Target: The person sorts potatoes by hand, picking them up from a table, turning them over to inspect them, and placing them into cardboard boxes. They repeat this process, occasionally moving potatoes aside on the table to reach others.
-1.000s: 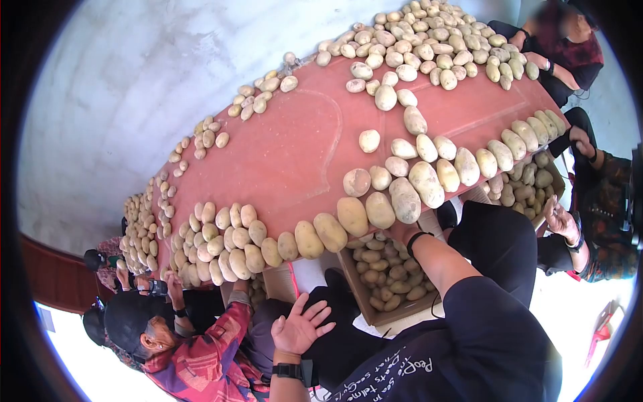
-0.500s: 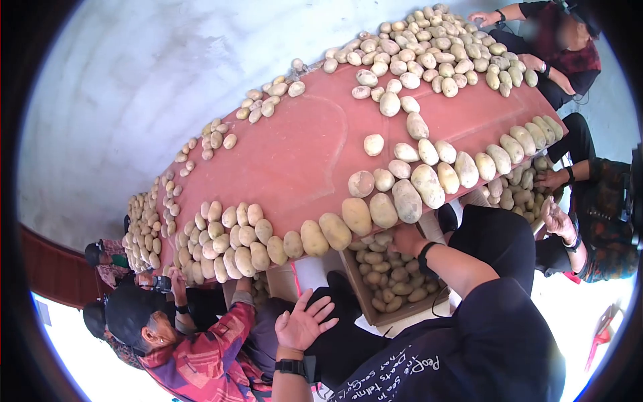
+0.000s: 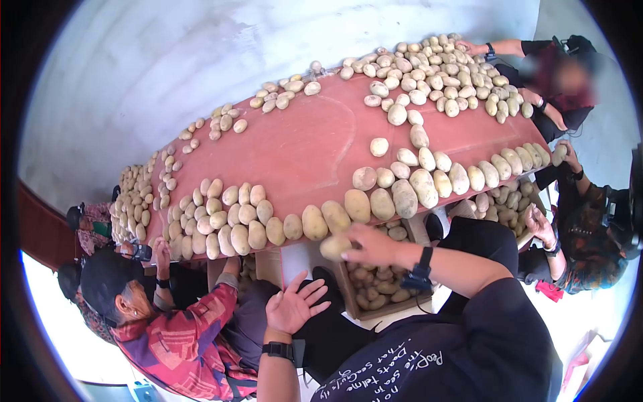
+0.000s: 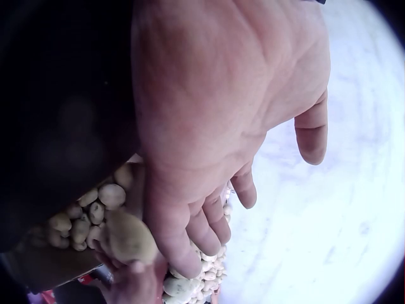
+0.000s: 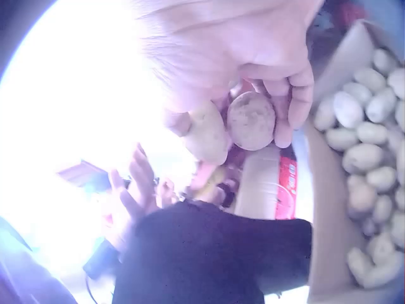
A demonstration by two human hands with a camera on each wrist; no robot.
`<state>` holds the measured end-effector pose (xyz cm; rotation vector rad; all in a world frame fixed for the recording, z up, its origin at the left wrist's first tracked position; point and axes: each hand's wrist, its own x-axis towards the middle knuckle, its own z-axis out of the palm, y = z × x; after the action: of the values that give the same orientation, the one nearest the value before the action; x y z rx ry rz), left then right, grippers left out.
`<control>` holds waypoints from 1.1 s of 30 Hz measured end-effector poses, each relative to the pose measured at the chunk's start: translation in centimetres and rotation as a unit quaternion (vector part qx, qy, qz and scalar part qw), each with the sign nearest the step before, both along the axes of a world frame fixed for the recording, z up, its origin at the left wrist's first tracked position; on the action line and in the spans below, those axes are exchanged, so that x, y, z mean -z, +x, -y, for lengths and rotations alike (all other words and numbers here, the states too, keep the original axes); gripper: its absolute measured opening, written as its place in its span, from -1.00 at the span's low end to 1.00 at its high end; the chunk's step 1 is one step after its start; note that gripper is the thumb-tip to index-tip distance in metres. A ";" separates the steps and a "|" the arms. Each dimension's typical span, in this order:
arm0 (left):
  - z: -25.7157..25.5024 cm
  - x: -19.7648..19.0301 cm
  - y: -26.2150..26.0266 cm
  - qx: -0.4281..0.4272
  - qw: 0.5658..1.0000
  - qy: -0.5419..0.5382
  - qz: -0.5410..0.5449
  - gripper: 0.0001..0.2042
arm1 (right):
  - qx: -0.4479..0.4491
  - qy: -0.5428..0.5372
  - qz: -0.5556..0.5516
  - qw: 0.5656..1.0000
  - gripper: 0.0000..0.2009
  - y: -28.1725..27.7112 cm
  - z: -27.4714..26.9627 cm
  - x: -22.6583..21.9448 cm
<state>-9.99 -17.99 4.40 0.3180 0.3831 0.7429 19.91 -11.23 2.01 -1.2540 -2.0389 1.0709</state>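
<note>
Tabletop (image 3: 288, 154): red, smooth face, low sheen, faint scuffs; looks painted. Potatoes (image 3: 404, 199) along its near edge: dry matt skins, mostly smooth, some with dull earthy patches. Just off near edge: pale potato (image 5: 207, 133), smooth; beside it speckled potato (image 5: 251, 121), rougher skin. Below that edge: box (image 5: 332, 212), matt cardboard. Beyond far edge: wall (image 3: 167, 74), smooth, cloudy finish. Near side: black T-shirt (image 3: 469, 335), matt cloth, white print; red patterned jacket (image 3: 184, 335), creased cloth. Wrist strap (image 3: 275, 349): black, plastic or rubber, can't tell.

White glare, dark curved edges.
</note>
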 end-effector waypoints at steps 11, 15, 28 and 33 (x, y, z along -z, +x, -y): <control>0.3 -0.1 -0.4 -0.009 0.999 0.018 0.027 -0.26 | 0.124 0.064 0.390 0.910 -0.55 -2.1 -13.0 -4.7; 0.1 0.1 -0.8 -0.011 0.999 0.018 0.028 -0.26 | 0.104 0.034 0.399 0.910 -0.56 -2.1 -13.3 -3.5; 0.0 0.2 -0.9 0.001 0.999 0.021 0.049 -0.24 | -0.178 -0.107 0.058 0.976 -0.70 1.6 -4.8 -6.5; -0.4 0.3 -0.6 0.008 0.999 0.014 0.042 -0.24 | -0.189 -0.232 0.236 0.925 -0.73 4.5 -2.6 5.1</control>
<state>-10.57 -17.62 4.14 0.3139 0.2904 0.7429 24.43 -8.62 -3.05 -1.4935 -2.5614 1.6330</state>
